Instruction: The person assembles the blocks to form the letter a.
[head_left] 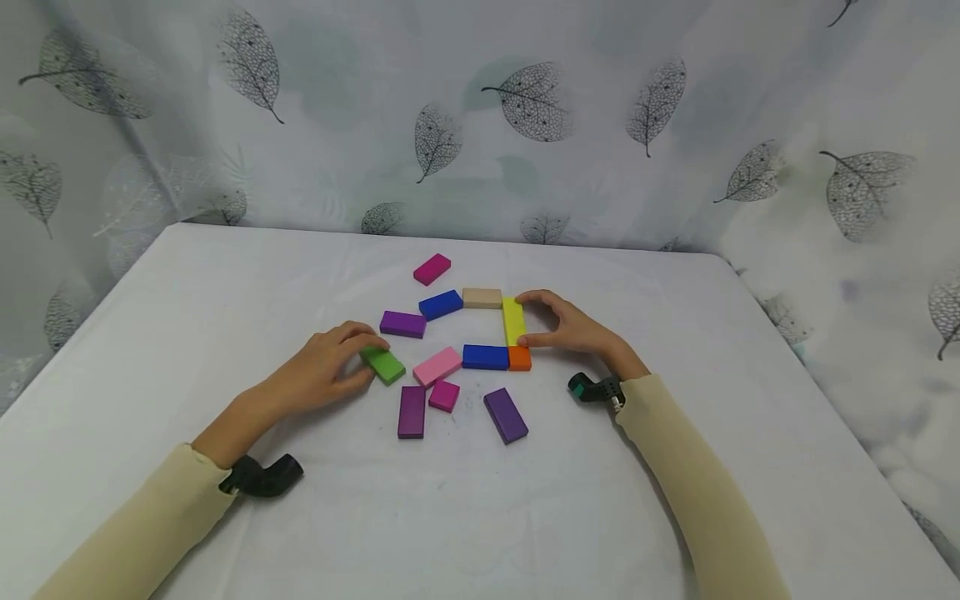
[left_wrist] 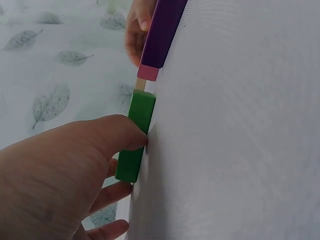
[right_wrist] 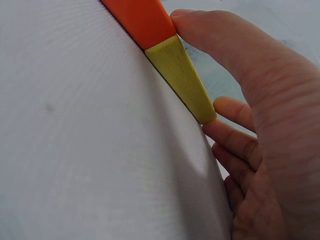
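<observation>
My left hand (head_left: 322, 371) is at the green block (head_left: 383, 365), which lies flat on the table at the left of the blocks. In the left wrist view the thumb rests along the green block (left_wrist: 136, 135), with fingers around its near end. My right hand (head_left: 566, 325) spans the yellow block (head_left: 513, 320), index finger at its far end and thumb at its near end beside the orange block (head_left: 520, 359). The right wrist view shows the yellow block (right_wrist: 182, 77) against the orange one. A tan block (head_left: 482, 298) and a blue block (head_left: 485, 357) adjoin this row.
Another blue block (head_left: 441, 305), a purple block (head_left: 402, 324) and a magenta block (head_left: 432, 269) lie farther back. Nearer are a pink block (head_left: 437, 367), a small magenta block (head_left: 444, 396) and two purple blocks (head_left: 411, 412). A leaf-patterned curtain (head_left: 480, 167) hangs behind the white table (head_left: 480, 517).
</observation>
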